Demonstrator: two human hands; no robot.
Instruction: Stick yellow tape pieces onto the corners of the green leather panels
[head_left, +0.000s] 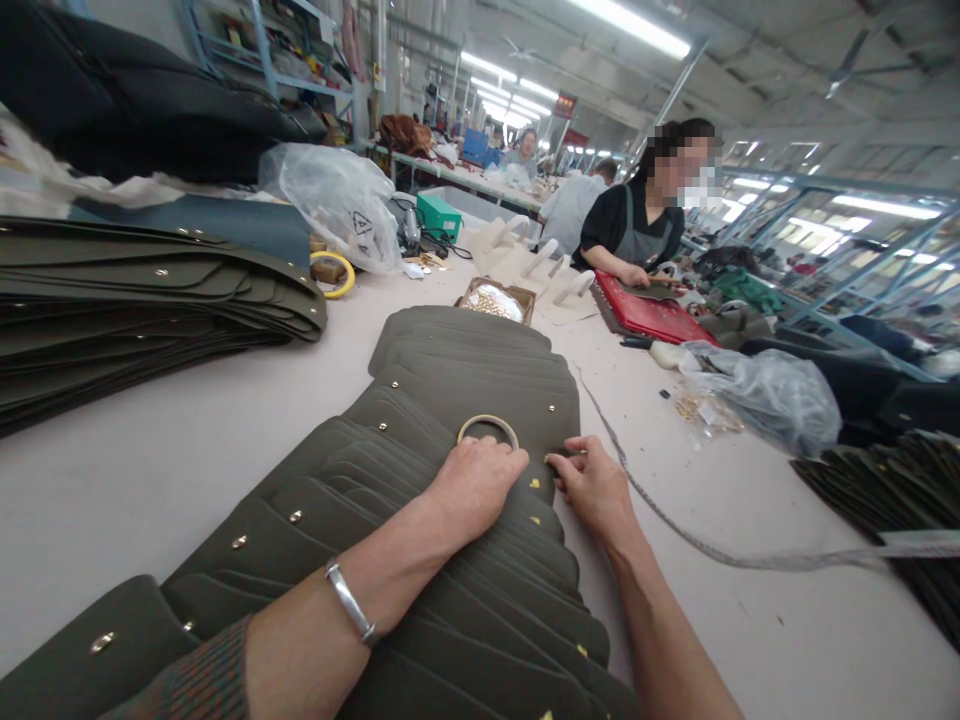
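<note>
Dark olive leather-like panels [480, 360] lie fanned out in an overlapping row on the table before me, some with small shiny metal studs. My left hand [480, 485] is closed on a roll of yellow tape [489, 420], resting over the panels; part of the ring is hidden by my fingers. At the right edge of the row, my right hand [592, 480] pinches a tiny bit of yellow tape [549, 458] between thumb and finger. Small yellow tape pieces [535, 483] stick to several panel edges nearer to me.
More olive panels [150, 290] are stacked at left, near a second yellow tape roll [334, 275]. A box of small metal parts [495, 300] sits beyond the row. A woven strip [697, 545] crosses the table at right. Opposite, a co-worker [637, 220] handles pieces over a red board [652, 310].
</note>
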